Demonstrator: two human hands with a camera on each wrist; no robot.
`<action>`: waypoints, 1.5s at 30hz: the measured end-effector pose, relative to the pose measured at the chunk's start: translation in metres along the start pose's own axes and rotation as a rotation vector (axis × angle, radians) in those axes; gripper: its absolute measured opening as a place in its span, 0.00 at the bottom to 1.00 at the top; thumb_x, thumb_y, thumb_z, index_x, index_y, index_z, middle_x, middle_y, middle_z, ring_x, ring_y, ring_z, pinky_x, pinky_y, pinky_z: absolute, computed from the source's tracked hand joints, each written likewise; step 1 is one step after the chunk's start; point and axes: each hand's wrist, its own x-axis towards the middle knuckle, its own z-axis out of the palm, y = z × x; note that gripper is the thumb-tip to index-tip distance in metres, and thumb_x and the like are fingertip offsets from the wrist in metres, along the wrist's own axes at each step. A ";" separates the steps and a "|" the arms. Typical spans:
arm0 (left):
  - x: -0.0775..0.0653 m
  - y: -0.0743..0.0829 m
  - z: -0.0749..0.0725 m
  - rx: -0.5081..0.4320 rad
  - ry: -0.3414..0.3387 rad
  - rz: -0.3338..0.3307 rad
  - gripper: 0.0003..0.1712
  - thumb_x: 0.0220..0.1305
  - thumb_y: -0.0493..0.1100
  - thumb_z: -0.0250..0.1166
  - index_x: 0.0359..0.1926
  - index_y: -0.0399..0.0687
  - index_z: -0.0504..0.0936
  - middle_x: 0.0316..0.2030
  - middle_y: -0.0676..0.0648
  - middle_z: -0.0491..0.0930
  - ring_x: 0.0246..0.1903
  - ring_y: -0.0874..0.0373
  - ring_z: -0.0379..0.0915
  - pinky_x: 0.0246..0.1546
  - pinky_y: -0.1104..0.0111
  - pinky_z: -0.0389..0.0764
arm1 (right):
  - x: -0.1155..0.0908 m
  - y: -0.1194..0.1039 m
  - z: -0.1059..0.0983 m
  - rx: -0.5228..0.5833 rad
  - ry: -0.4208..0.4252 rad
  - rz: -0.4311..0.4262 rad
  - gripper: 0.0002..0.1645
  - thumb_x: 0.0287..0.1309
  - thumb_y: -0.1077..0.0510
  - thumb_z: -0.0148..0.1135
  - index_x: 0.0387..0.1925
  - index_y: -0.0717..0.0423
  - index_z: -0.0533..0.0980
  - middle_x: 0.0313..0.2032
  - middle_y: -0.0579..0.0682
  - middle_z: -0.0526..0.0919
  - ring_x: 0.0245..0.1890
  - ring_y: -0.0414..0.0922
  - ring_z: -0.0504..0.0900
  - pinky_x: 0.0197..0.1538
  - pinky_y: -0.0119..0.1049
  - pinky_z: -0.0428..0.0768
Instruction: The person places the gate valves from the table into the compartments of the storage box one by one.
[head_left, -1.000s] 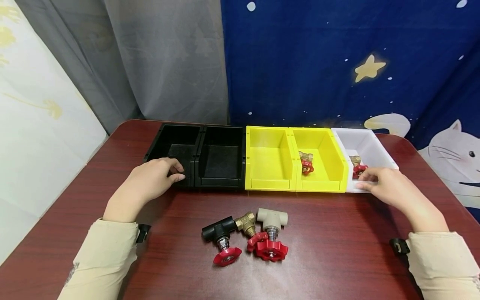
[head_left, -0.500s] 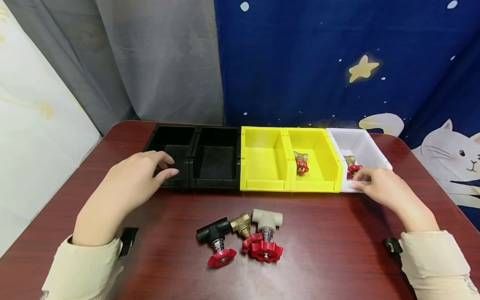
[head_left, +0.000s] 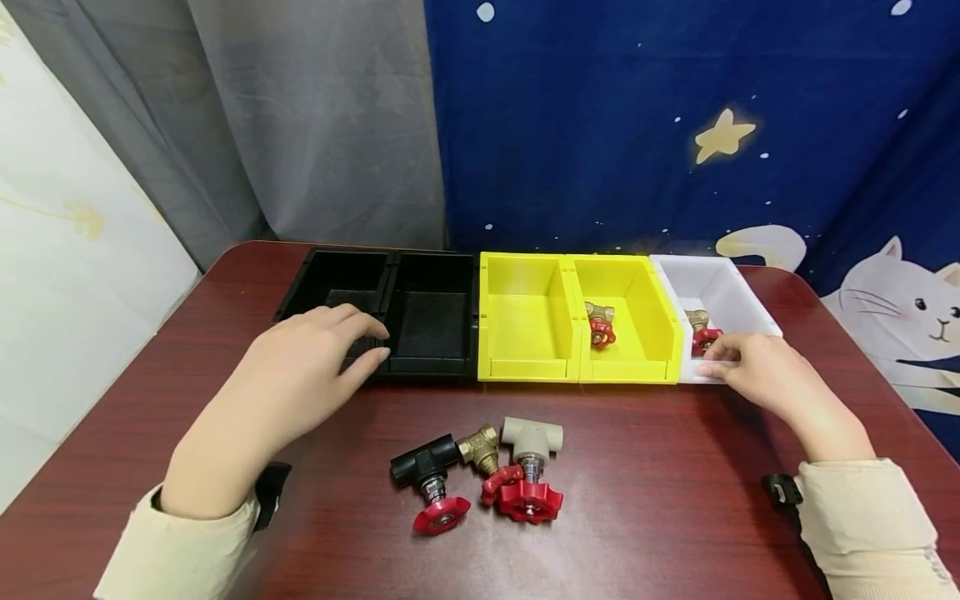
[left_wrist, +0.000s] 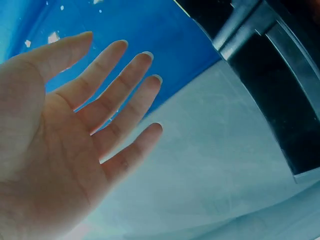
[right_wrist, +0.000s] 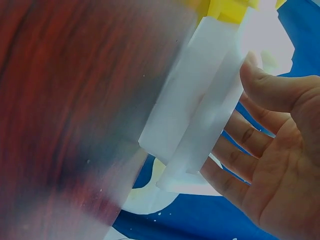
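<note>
My left hand (head_left: 303, 371) hovers over the front of the left black bin (head_left: 341, 271), fingers loosely bent and apart; the palm is bare in the left wrist view. At the far right, my right hand (head_left: 772, 371) pinches the front lip of the white bin (right_wrist: 200, 115), its thumb outside and its fingertips inside, partly hidden. A brass valve with a red handwheel (head_left: 705, 340) sits in that bin beside those fingers. On the table lie a black valve (head_left: 426, 463), a brass valve (head_left: 480, 447) and a beige valve (head_left: 531, 439), all with red handwheels.
The right black bin (head_left: 429, 364) and two yellow bins (head_left: 527, 368) continue the row along the table (head_left: 637, 500). Inside the right yellow bin is another brass valve (head_left: 601, 327). Grey and dark blue curtains (head_left: 562, 125) hang behind.
My left hand has drawn back towards me, then shifted right over the front of the left black bin. The right hand stays at the white bin; the view has shifted slightly.
</note>
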 end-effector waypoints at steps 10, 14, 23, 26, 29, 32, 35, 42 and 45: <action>0.000 0.026 0.009 0.017 0.007 0.130 0.14 0.66 0.51 0.66 0.46 0.48 0.85 0.43 0.51 0.83 0.42 0.51 0.78 0.48 0.54 0.77 | 0.000 -0.002 -0.001 -0.001 -0.015 0.010 0.10 0.57 0.54 0.71 0.31 0.57 0.82 0.31 0.55 0.83 0.33 0.55 0.78 0.39 0.57 0.75; -0.001 0.035 0.014 -0.011 -0.057 0.127 0.17 0.65 0.55 0.67 0.47 0.50 0.84 0.44 0.53 0.82 0.44 0.53 0.78 0.50 0.55 0.77 | 0.000 -0.002 0.000 -0.004 -0.012 0.012 0.09 0.57 0.54 0.70 0.31 0.57 0.83 0.31 0.54 0.83 0.33 0.55 0.78 0.40 0.58 0.75; -0.005 0.052 0.021 0.004 -0.125 0.158 0.22 0.63 0.60 0.67 0.48 0.50 0.84 0.45 0.52 0.82 0.45 0.55 0.77 0.52 0.56 0.76 | 0.001 0.000 0.000 -0.003 -0.006 -0.001 0.10 0.57 0.55 0.71 0.31 0.58 0.82 0.31 0.55 0.83 0.33 0.56 0.78 0.40 0.59 0.75; -0.006 0.056 0.023 0.017 -0.167 0.150 0.26 0.62 0.62 0.67 0.50 0.50 0.83 0.46 0.51 0.82 0.46 0.55 0.76 0.53 0.57 0.76 | 0.001 0.000 0.000 -0.004 -0.007 -0.002 0.10 0.57 0.55 0.71 0.31 0.58 0.82 0.31 0.55 0.83 0.33 0.57 0.78 0.40 0.60 0.75; -0.007 0.061 0.025 0.023 -0.221 0.126 0.29 0.60 0.65 0.67 0.52 0.48 0.83 0.47 0.51 0.81 0.47 0.54 0.75 0.53 0.56 0.76 | 0.001 0.000 0.000 -0.002 -0.009 0.000 0.10 0.57 0.55 0.71 0.31 0.58 0.82 0.31 0.56 0.83 0.34 0.57 0.78 0.41 0.60 0.75; -0.010 0.065 0.028 0.011 -0.287 0.097 0.34 0.57 0.67 0.68 0.54 0.47 0.82 0.50 0.49 0.80 0.51 0.52 0.74 0.56 0.55 0.74 | 0.001 -0.001 -0.001 0.000 -0.013 0.005 0.10 0.57 0.55 0.71 0.31 0.58 0.82 0.31 0.55 0.83 0.34 0.57 0.78 0.41 0.60 0.75; -0.012 0.070 0.031 -0.013 -0.372 0.060 0.40 0.54 0.68 0.69 0.57 0.45 0.79 0.53 0.47 0.78 0.54 0.50 0.72 0.58 0.52 0.72 | 0.001 -0.002 -0.001 -0.002 -0.018 0.011 0.10 0.57 0.55 0.71 0.31 0.58 0.82 0.31 0.55 0.83 0.34 0.57 0.78 0.41 0.60 0.75; -0.015 0.080 0.041 -0.011 -0.464 0.003 0.43 0.51 0.70 0.69 0.55 0.42 0.78 0.52 0.45 0.76 0.55 0.46 0.71 0.58 0.49 0.70 | 0.000 -0.002 -0.001 0.001 -0.022 0.018 0.10 0.57 0.54 0.71 0.32 0.58 0.82 0.32 0.56 0.83 0.34 0.57 0.77 0.42 0.61 0.75; -0.016 0.081 0.048 0.001 -0.445 0.009 0.42 0.49 0.70 0.71 0.51 0.40 0.79 0.47 0.46 0.76 0.49 0.46 0.72 0.53 0.49 0.72 | 0.000 -0.003 -0.001 0.000 -0.017 0.016 0.10 0.57 0.54 0.70 0.32 0.58 0.82 0.32 0.56 0.83 0.34 0.57 0.77 0.42 0.61 0.75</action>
